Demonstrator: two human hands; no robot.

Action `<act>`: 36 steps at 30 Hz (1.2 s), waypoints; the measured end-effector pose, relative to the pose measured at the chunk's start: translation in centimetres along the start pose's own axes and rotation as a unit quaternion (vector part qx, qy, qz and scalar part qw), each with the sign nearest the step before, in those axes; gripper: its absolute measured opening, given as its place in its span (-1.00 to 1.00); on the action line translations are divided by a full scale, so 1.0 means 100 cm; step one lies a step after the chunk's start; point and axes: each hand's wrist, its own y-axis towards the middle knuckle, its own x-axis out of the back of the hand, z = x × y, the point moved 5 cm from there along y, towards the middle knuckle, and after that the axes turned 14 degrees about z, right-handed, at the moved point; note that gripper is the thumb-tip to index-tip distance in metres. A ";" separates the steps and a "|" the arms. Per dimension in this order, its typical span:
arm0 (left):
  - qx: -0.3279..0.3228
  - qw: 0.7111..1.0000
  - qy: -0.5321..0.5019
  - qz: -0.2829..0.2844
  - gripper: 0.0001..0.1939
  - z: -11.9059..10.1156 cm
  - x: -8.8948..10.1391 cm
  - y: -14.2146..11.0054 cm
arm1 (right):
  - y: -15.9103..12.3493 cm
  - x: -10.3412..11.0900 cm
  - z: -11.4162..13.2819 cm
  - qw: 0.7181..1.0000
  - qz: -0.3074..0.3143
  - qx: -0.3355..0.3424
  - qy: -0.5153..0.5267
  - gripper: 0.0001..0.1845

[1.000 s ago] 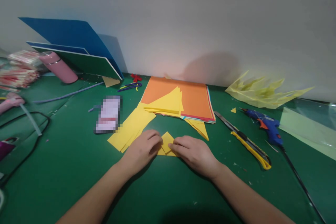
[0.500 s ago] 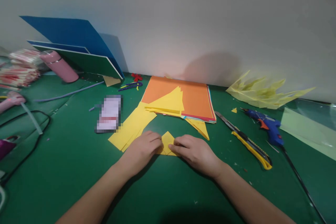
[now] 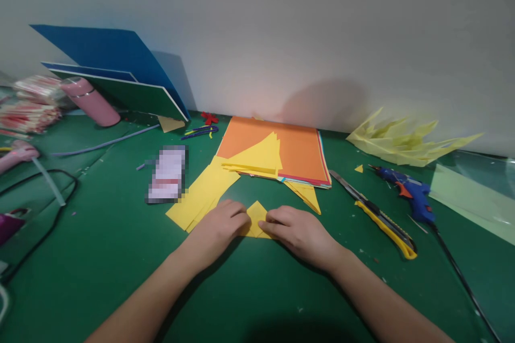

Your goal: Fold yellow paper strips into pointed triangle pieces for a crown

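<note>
A small folded piece of yellow paper [image 3: 257, 218] lies on the green table, its pointed top facing away from me. My left hand [image 3: 223, 225] grips its left side with curled fingers, covering that part. On the other side my right hand [image 3: 300, 233] pinches the paper, with fingertips pressed on its right portion. Just beyond and left of my left hand are yellow paper strips [image 3: 203, 193]. Folded yellow triangles [image 3: 261, 155] rest on a stack of coloured paper [image 3: 245, 136], orange on top. More folded yellow pieces [image 3: 306, 194] stick out under the stack's near edge.
To the right lie a yellow utility knife [image 3: 386, 228], a blue glue gun [image 3: 416, 195] with its cord, and a spiky pale-yellow paper form [image 3: 402, 144]. At left are a phone [image 3: 167, 174], a pink bottle [image 3: 92, 102], a pink glue gun [image 3: 20, 155] and leaning blue boards [image 3: 108, 48].
Almost nothing differs. Both hands keep their places on the folded yellow paper, the left fingers shifting only very slightly.
</note>
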 end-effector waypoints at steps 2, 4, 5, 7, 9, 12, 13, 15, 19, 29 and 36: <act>-0.008 1.000 -0.006 -0.006 -0.85 -0.001 0.000 0.000 | 0.000 0.000 0.000 1.000 0.000 0.002 0.001 -0.63; -0.008 1.000 -0.009 -0.013 -0.87 -0.002 -0.001 -0.001 | 0.000 0.000 0.002 1.000 -0.004 0.003 0.000 -0.61; -0.005 1.000 -0.009 -0.016 -0.87 -0.002 -0.001 -0.002 | 0.000 0.000 0.002 1.000 -0.007 0.000 -0.001 -0.60; 0.000 1.000 -0.005 -0.019 -0.86 -0.003 -0.001 -0.002 | -0.001 0.001 0.004 1.000 -0.011 -0.005 -0.003 -0.60; -0.001 1.000 0.000 -0.016 -0.84 -0.005 0.000 -0.003 | -0.001 0.001 0.006 1.000 -0.016 -0.014 -0.007 -0.61; -0.023 0.999 0.016 0.025 -0.81 -0.010 0.001 -0.001 | -0.001 0.000 0.007 0.999 -0.016 -0.024 -0.014 -0.66; -0.029 0.998 0.017 0.044 -0.80 -0.011 0.002 -0.001 | -0.001 0.000 0.007 0.999 -0.014 -0.025 -0.015 -0.68; -0.021 0.997 0.010 0.071 -0.78 -0.011 0.003 -0.001 | -0.001 -0.002 0.006 1.000 -0.008 -0.025 -0.016 -0.72; 0.019 0.996 0.014 0.087 -0.76 -0.008 0.006 -0.001 | -0.001 -0.003 0.003 0.999 0.001 -0.033 -0.010 -0.74; 0.015 0.990 0.117 0.072 -0.68 -0.022 0.004 0.000 | 0.001 -0.004 0.003 0.999 0.030 -0.042 -0.014 -0.72; 0.040 0.998 0.021 0.043 -0.73 -0.013 0.005 0.002 | 0.003 -0.002 0.002 0.999 0.001 -0.046 0.007 -0.72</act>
